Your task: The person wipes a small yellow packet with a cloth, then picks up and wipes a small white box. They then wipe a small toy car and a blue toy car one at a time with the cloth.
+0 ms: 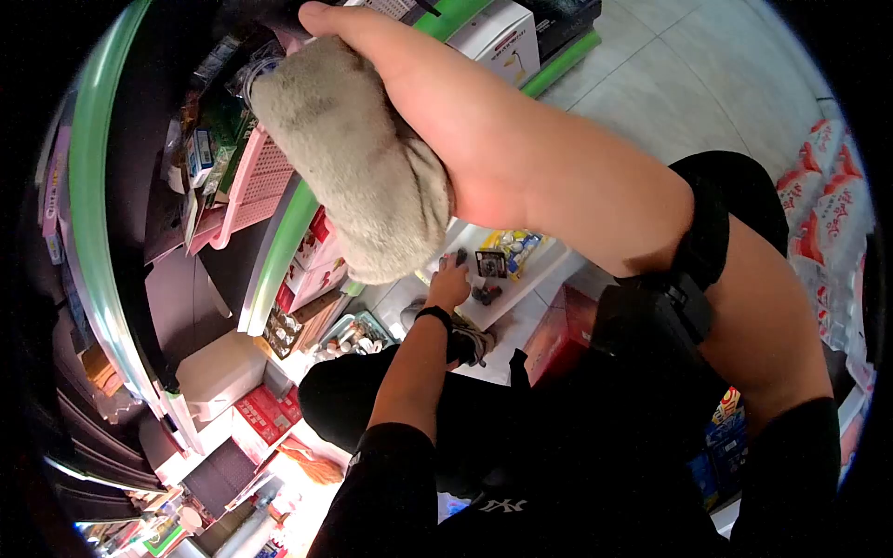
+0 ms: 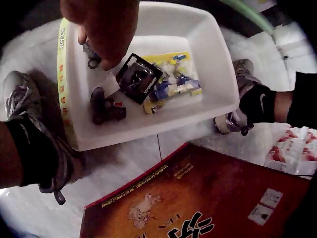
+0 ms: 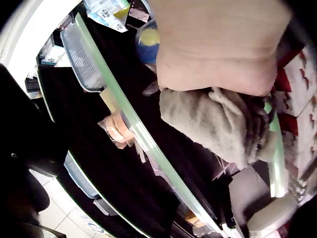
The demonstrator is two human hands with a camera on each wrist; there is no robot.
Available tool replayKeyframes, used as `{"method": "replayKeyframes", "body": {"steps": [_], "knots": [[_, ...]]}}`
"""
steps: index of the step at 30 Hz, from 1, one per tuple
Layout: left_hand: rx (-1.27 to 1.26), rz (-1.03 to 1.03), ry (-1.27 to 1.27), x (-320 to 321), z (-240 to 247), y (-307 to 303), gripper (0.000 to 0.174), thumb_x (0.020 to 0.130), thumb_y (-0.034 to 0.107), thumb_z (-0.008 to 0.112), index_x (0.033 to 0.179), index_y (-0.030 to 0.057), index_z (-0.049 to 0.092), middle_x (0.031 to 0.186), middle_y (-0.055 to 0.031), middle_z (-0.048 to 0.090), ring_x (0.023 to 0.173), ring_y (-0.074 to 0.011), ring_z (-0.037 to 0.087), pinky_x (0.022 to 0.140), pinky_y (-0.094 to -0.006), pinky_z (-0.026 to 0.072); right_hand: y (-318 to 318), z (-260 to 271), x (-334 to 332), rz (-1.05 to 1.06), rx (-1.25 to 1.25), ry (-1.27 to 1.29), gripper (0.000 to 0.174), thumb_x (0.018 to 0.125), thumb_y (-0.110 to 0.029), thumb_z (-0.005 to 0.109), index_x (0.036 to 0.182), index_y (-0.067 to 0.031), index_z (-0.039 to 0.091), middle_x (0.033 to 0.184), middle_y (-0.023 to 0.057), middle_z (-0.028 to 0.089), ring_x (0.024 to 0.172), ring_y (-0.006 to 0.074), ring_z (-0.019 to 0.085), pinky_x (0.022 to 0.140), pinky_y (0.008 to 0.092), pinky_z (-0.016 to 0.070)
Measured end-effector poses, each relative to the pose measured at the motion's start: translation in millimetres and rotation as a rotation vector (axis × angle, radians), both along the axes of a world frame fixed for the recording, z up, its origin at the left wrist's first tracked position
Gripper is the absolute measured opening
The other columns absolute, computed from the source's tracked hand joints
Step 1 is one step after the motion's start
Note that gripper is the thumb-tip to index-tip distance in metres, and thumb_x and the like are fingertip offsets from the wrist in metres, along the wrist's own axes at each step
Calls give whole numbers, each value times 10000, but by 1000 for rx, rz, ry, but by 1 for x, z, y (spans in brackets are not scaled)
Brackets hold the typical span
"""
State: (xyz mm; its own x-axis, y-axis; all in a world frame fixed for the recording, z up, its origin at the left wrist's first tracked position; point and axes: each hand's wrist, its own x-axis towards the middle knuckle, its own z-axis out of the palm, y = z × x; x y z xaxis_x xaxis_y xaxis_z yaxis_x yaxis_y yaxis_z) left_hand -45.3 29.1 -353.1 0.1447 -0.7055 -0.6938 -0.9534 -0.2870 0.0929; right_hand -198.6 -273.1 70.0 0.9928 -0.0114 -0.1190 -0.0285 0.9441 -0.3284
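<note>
My right hand (image 1: 400, 56) is raised by the shelves and holds a folded grey-beige cloth (image 1: 349, 158). The thumb sticks out past the cloth's upper end, while the other fingers are mostly hidden. In the right wrist view the same cloth (image 3: 208, 119) bulges from below the hand. Low down, my left hand (image 2: 106, 29) reaches into a white plastic bin (image 2: 218, 74), its fingertips around a small dark grey piece (image 2: 90, 55). Beside it in the bin lie a dark jointed part (image 2: 105, 110), a black square package (image 2: 139, 78) and a yellow-and-blue packet (image 2: 173, 87).
Green-edged shelves (image 1: 98, 232) run along the left, with a pink basket (image 1: 260, 186) on one. A red box (image 2: 188, 193) stands in front of the bin, and shoes (image 2: 37, 114) flank it. Wrapped red-and-white packs (image 1: 823, 205) are at the right.
</note>
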Motion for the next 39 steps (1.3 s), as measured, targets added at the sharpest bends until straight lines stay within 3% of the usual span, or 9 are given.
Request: {"method": "replayKeyframes", "body": {"steps": [5,7,13,19,20,24,29,32,39], "knots": [[80,135,59,4,-15,-10,424,922,169,604,1341,117,634,1562,-185,427,1407,-393,461,1102,-521,459,-29,29,-13,52,-320,346,1019,1008,-762,333,1662,-28,66,1709,65,209,1578,255,168,1254,427,205],[68,203,86,6,-31,-5,434,866,176,642,1296,126,669,1529,-179,437,1418,-410,413,1113,-556,424,-35,25,-4,51,-228,326,951,994,-743,386,1577,-34,139,1598,63,266,1463,248,231,1184,453,249],[-74,143,1,6,-62,14,412,821,184,712,1231,143,705,1505,-150,438,1428,-412,371,1091,-584,398,9,-46,48,-397,-86,52,480,1027,-500,589,1140,-43,679,986,83,742,830,167,749,754,354,653],[45,128,-35,2,1,-22,377,931,172,712,1304,149,669,1411,-139,543,1293,-314,568,1131,-512,435,10,-47,49,-304,-65,67,483,991,-497,657,1155,-43,672,1039,81,732,877,171,745,798,375,654],[-215,154,-5,6,-11,-11,192,840,112,749,1022,82,695,1164,-133,621,1091,-322,648,986,-490,513,10,-45,50,-296,-79,48,476,984,-485,671,1160,-43,671,1043,80,732,886,171,744,806,374,652],[-474,633,420,24,-43,-11,84,809,9,624,855,39,560,855,-158,632,845,-364,658,742,-433,517,16,-37,57,-277,-148,-71,458,954,-435,728,1180,-41,670,1056,76,731,921,171,738,837,367,644],[-465,524,417,10,22,-6,153,813,48,643,963,22,642,965,-201,660,950,-405,643,849,-444,525,31,-30,58,-78,-312,-66,443,926,-354,777,1215,-36,667,1047,67,729,950,166,728,857,355,634],[-324,482,380,3,-15,28,296,810,113,681,1095,33,687,1187,-242,633,1149,-421,612,1020,-466,495,43,-30,52,-88,-348,38,468,910,-364,782,1215,-28,665,1060,77,715,954,175,724,841,366,634],[-218,335,326,-24,-16,38,452,816,92,668,1268,84,651,1291,-230,617,1253,-446,574,1096,-482,465,47,-44,42,-158,-304,138,429,921,-338,752,1185,-12,663,1069,114,725,917,207,738,845,379,640]]}}
